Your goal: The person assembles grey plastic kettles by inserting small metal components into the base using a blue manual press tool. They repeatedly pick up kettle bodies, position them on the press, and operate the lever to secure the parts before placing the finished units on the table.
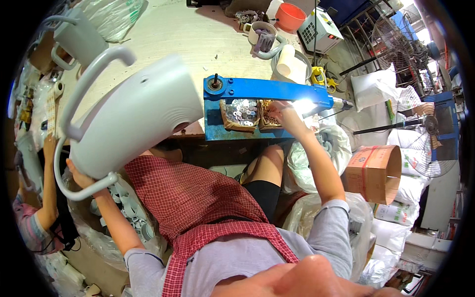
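The left hand (78,177) is closed around the lower end of a grey plastic jug (138,109), near the foot of its long curved handle (74,106). The jug hangs tilted, its wide ridged end pointing up and to the right of the grip, and a dark hole shows in its wall on that side.

Well to the right of this grip, the right hand (286,118) reaches into a small box of brass-coloured parts (267,120); whether its fingers are pinched on a piece or loose, I cannot tell. Just beside that box, on the side toward the grip, sits another of flat metal washers (241,114). Over both boxes runs a blue machine arm (267,90), with a bright lamp (304,105) lit above the right hand.

Right below the grip is a clear bag of grey plastic parts (136,213), and to the right of that, a red checked apron (193,198) covers the person's lap. Left of the grip, a co-worker's arm (48,173) reaches up. Beyond the jug, on the pale table (168,29), stands a second grey jug (81,39). Far off to the right is an open cardboard box (368,173).
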The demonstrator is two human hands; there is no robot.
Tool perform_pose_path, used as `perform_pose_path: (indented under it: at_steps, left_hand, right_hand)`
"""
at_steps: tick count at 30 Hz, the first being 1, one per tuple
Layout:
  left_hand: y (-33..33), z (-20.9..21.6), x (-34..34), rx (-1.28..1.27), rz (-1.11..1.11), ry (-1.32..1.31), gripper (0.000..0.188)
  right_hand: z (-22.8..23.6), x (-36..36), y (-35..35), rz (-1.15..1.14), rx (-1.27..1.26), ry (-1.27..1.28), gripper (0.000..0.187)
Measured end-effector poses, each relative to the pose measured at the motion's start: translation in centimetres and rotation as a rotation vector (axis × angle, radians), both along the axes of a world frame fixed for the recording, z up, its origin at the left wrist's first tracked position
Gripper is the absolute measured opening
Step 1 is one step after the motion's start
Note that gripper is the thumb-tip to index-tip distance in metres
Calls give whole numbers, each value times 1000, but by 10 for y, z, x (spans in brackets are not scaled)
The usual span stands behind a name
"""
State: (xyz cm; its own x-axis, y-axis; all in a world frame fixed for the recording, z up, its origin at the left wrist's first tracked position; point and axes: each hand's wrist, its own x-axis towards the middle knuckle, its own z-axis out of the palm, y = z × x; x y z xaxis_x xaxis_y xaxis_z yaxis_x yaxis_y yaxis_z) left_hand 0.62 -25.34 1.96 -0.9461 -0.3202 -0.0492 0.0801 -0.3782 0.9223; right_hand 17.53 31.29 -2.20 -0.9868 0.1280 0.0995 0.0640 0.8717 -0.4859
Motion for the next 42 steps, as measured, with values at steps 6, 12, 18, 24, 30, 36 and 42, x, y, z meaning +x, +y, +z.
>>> perform_pose_path:
  at_steps: [6, 12, 18, 24, 30, 36, 42]
  left_hand:
    - [-18, -7, 17, 107, 3, 1, 50]
    - [-9, -30, 10, -70, 111, 5, 44]
    - [10, -22, 15, -22, 156, -74, 50]
    - [7, -14, 30, -73, 140, -70, 54]
    - [9, -13, 32, -21, 65, -81, 55]
    - [18, -16, 31, -85, 148, -108, 56]
    - [6, -17, 31, -84, 136, -87, 56]
  right_hand:
    - [-33, -18, 9, 48, -9, 72, 22]
    - [-19, -8, 2, -28, 22, 89, 19]
    - [-29, -20, 8, 75, 19, -113, 17]
    - [-13, -16, -5, -10, 174, -131, 17]
    - [-24, -9, -1, -21, 13, -61, 14]
    - [-33, -5, 10, -94, 122, 39, 17]
    - [-8, 14, -14, -236, -57, 74, 18]
